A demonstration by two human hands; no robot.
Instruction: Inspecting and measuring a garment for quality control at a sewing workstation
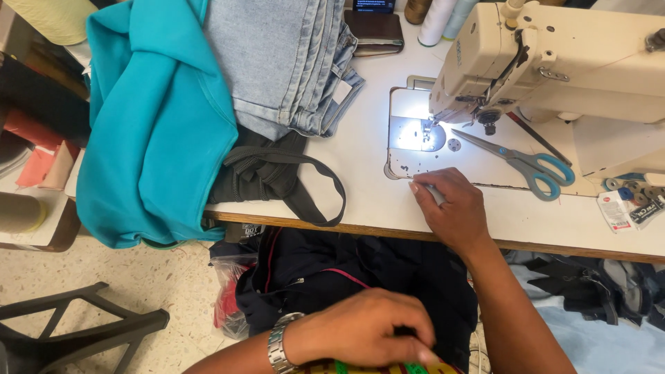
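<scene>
Turquoise garment (156, 131): hangs over the table's left edge, piled out of the working area.
Jeans (287, 62): folded beside it, over a black strap (305, 183).
Left hand (364, 332): fingers closed, pinching dark fabric (332, 273) in the lap, near a green tape (346, 367).
Right hand (450, 208): on the table edge, fingers curled around a small pale object, not clear which.
Sewing machine (554, 62): its lamp lights the needle plate (415, 131).
Scissors (519, 163): lying within reach, just right of the hand.
</scene>
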